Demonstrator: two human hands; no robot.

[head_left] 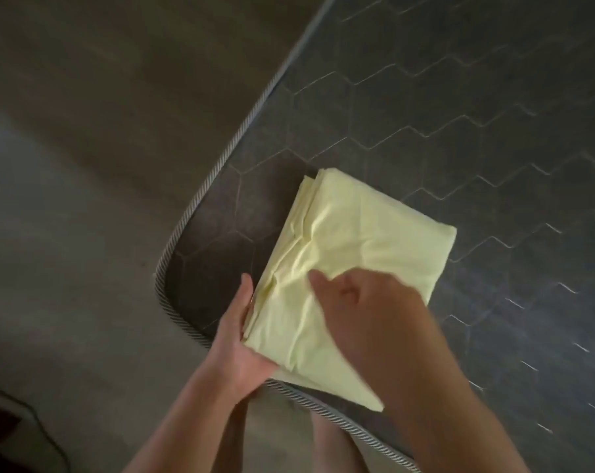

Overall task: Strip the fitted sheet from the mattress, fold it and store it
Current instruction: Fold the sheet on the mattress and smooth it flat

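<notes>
— Any writing you can make out from here?
— None. No label, brand or number shows on the fitted sheet (pixel 350 240), and the mattress (pixel 459 131) carries only stitched hexagons.

Pale yellow sheet (pixel 354 254); dark grey hexagon-quilted mattress (pixel 477 131) with striped edge piping (pixel 200 199).

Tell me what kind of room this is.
Probably a bedroom: a bare quilted mattress with corded edging, a folded yellow sheet lying on its corner, and plain floor beside it.
</notes>
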